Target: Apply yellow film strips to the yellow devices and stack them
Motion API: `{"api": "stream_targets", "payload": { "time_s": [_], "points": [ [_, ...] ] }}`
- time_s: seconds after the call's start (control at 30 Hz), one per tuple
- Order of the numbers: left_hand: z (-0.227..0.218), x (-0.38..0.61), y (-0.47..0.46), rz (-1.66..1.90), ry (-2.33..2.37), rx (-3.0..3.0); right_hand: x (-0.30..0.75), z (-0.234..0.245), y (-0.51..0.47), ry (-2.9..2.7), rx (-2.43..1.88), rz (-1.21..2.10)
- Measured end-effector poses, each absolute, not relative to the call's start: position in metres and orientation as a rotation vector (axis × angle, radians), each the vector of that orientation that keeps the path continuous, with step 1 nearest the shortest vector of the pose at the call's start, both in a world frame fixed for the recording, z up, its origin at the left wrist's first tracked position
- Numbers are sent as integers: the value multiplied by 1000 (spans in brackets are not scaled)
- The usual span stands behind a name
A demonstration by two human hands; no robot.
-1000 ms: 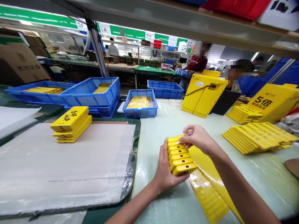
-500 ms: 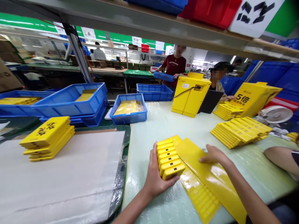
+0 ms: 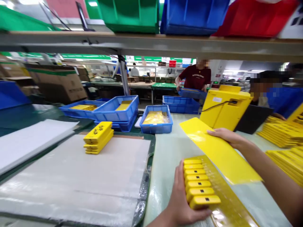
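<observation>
While watching from the head camera's view, I note the left hand [image 3: 183,206] wrapped around a row of yellow cases [image 3: 197,183], its grip pressed closed against their left side and lower end. Seven cases show, each with a small dark slot; they appear to lie over an amber translucent strip [image 3: 229,195] on the pale surface [image 3: 161,189]. The right hand [image 3: 227,137] is apart from them, its fingers [image 3: 213,132] laid across the edge of a yellow sheet [image 3: 217,151]. That sheet slants over the surface, its far tip raised. Thumb hidden, so I cannot tell whether it is pinched.

To the left, a short stack of yellow cases [image 3: 98,142], marked in black, sits on a white mat [image 3: 71,176]. Beyond are blue crates [image 3: 115,108], and a nearer blue crate [image 3: 156,124] holds yellow items in clear plastic. Farther back, a person in a dark red shirt [image 3: 195,77] has both hands at a blue tray [image 3: 191,93]. A yellow display stand [image 3: 224,108] with a black cable stands on the surface. At right, a person in blue [image 3: 281,101] sits behind a black panel [image 3: 253,118] and stacked yellow cases [image 3: 281,134]. Green, blue and red bins [image 3: 191,17] sit on a shelf [image 3: 151,44] overhead.
</observation>
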State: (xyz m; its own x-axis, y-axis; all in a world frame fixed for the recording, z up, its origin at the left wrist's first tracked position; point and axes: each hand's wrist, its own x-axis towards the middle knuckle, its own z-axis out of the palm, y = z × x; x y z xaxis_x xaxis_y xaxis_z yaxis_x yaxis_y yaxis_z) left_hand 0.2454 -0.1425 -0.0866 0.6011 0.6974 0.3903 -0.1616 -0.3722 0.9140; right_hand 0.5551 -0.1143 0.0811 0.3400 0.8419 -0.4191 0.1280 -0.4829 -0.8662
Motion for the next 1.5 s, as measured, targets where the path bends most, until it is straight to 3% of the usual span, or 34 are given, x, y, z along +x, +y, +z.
{"api": "stream_targets", "payload": {
  "time_s": [0.23,0.5,0.73,0.93,1.1,1.27,1.5],
  "points": [
    [-102,256,-143,826,666,1672,445,108,114,-1139,-1945,819],
    [-93,249,-142,903,469,1713,431,114,150,-1561,-1994,411],
    [-79,243,-139,944,464,1827,469,58,11,-1767,-2016,336],
    [-72,244,-127,979,507,1985,514,4,-227,-1323,-2505,353],
    [-69,245,-121,951,549,2022,484,-32,-366,-882,-2588,373],
    [-64,247,-121,934,553,2050,442,-63,-398,-604,-2526,198],
    [-67,246,-119,955,547,2060,431,-62,-382,-602,-2698,20]
  ]
}}
